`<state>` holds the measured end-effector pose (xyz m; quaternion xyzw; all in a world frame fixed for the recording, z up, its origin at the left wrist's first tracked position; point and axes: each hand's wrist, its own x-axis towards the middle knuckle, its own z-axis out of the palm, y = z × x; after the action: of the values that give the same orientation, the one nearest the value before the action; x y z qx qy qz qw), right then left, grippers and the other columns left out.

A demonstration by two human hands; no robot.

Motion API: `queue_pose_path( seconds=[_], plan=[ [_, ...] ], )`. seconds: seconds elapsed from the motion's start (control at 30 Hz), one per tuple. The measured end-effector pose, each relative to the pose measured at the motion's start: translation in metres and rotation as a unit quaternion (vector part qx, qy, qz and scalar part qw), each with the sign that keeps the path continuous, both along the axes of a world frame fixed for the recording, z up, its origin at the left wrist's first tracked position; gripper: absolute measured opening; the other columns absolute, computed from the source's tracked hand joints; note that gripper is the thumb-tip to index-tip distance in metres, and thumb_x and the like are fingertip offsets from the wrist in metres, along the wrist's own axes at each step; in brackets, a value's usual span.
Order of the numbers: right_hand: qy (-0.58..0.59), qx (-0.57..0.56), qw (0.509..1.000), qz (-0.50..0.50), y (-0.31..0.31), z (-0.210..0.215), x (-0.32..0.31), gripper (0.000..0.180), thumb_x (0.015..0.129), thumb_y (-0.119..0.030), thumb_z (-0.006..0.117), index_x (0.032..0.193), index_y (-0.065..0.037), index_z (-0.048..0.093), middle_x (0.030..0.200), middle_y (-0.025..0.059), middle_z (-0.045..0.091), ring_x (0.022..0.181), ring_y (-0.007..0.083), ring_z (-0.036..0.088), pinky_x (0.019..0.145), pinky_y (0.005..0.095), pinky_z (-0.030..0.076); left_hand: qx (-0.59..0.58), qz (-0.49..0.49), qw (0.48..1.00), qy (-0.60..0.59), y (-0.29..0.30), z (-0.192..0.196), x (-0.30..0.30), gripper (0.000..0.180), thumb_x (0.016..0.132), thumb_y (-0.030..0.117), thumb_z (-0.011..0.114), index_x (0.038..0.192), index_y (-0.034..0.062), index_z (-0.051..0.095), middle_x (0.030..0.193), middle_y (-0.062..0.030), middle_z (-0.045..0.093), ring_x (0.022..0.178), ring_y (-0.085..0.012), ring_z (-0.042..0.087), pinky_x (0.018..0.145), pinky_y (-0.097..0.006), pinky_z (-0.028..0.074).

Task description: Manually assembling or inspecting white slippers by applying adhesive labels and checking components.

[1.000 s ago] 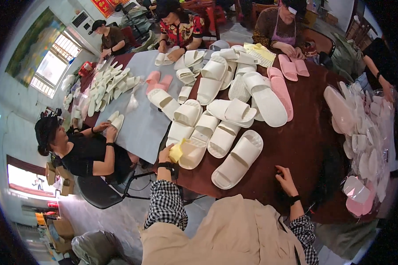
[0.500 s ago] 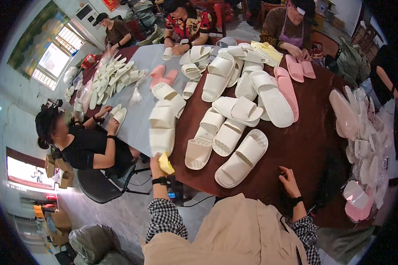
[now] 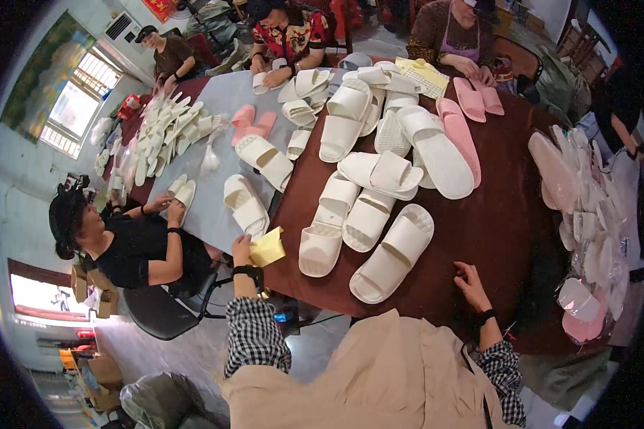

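Observation:
My left hand (image 3: 242,249) is closed on a thin yellow cloth (image 3: 267,247) at the table's near-left edge. Just beyond those fingers lies a cream slipper (image 3: 246,205), its near end close to the cloth. My right hand (image 3: 469,284) hovers at or rests on the brown tabletop, fingers apart and holding nothing. Between my hands lie a single cream slipper (image 3: 392,254) and, to its left, a cream pair (image 3: 329,222) placed end to end. Another cream slipper (image 3: 369,218) sits beside them, partly under a further slipper (image 3: 381,174).
More white slippers (image 3: 347,118) and pink ones (image 3: 456,139) are heaped toward the far side. Bagged slippers (image 3: 579,214) line the right edge. A co-worker in black (image 3: 132,239) sits left, handling slippers; others work across the table. A black chair (image 3: 161,311) stands at lower left.
My left hand has shifted slightly left and nearer, and the yellow cloth now shows more spread out. The slippers beyond it now lie apart from each other. My right hand stays about in place.

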<state>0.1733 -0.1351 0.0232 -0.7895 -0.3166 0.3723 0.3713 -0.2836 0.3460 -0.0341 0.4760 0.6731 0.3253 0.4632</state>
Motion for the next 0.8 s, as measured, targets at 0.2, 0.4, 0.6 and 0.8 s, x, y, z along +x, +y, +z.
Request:
queue_pose_path(
  seconds=[0.2,0.4,0.6,0.8],
  plan=[
    [-0.020,0.005,1.000,-0.014,-0.012,-0.006,0.002,0.041,0.088,-0.014,0.058,0.128,-0.010,0.051,0.111,0.0083,0.048,0.098,0.0207,0.047,0.089,0.0301,0.040,-0.121,-0.275,0.952,0.054,-0.058,0.055,0.085,0.037,0.076,0.002,0.059,0.111,-0.0083,0.061,0.100,-0.0163,0.067,0.092,-0.0218,0.063,0.076,-0.031,0.051],
    [-0.007,0.029,0.999,-0.012,-0.006,-0.010,0.000,0.041,0.088,-0.015,0.059,0.128,-0.010,0.051,0.108,0.0086,0.047,0.100,0.0222,0.048,0.090,0.0312,0.040,-0.133,-0.352,0.921,0.099,-0.096,0.074,0.112,0.063,0.072,0.002,0.067,0.131,-0.0063,0.045,0.122,-0.0176,0.057,0.107,-0.0230,0.059,0.088,-0.034,0.049],
    [-0.004,0.025,1.000,-0.016,-0.010,-0.015,0.003,0.043,0.087,-0.013,0.060,0.128,-0.011,0.051,0.108,0.0093,0.047,0.103,0.0233,0.049,0.093,0.0334,0.041,-0.001,-0.580,0.813,0.050,-0.077,0.063,0.135,0.076,0.067,-0.008,0.068,0.137,-0.0005,0.039,0.129,-0.0099,0.053,0.117,-0.0195,0.051,0.101,-0.031,0.040],
    [-0.018,0.019,0.999,-0.020,-0.010,-0.014,0.000,0.042,0.087,-0.012,0.059,0.128,-0.011,0.051,0.111,0.0103,0.047,0.106,0.0240,0.050,0.092,0.0341,0.042,-0.041,-0.469,0.874,-0.122,-0.060,0.068,0.145,0.070,0.078,-0.005,0.067,0.140,0.0007,0.036,0.126,-0.0103,0.053,0.110,-0.0182,0.055,0.093,-0.030,0.047]
  ],
)
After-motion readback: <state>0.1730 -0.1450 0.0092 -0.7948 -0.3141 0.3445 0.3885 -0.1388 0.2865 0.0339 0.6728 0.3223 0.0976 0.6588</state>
